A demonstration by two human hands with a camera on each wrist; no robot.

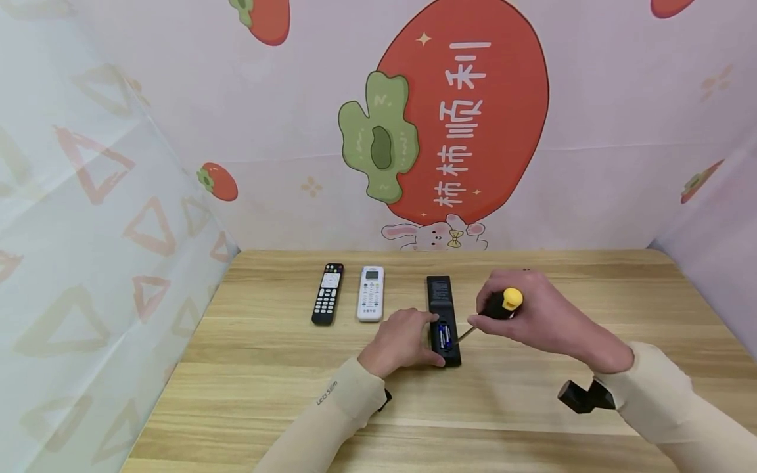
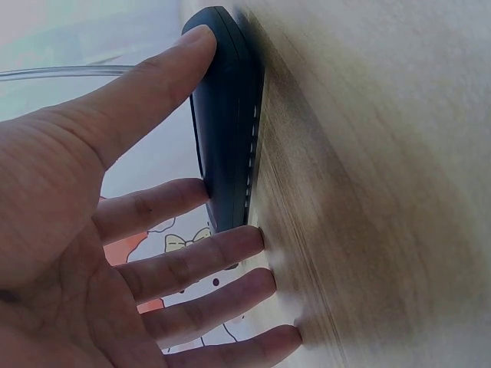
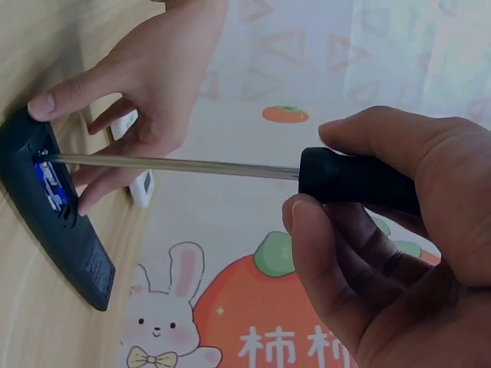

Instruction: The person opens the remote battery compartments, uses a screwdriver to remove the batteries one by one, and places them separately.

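Note:
A black remote control (image 1: 440,292) lies back side up on the table, its battery compartment uncovered. Two blue-and-silver batteries (image 1: 445,336) sit inside. My left hand (image 1: 403,338) steadies the remote from the left, thumb on its near end and index finger on its edge, the fingers mostly straight. In my right hand (image 1: 547,318) is a screwdriver (image 3: 192,165) with a black handle and a yellow end, gripped by thumb and fingers. Its tip reaches the near end of the compartment in the right wrist view; exactly what the tip touches is too small to tell.
To the left of the work lie a white remote control (image 1: 370,294) and another black remote (image 1: 328,294) with its buttons up. The wooden table (image 1: 254,394) ends at a printed cloth backdrop (image 1: 284,217). A black device (image 1: 582,396) is at the right wrist.

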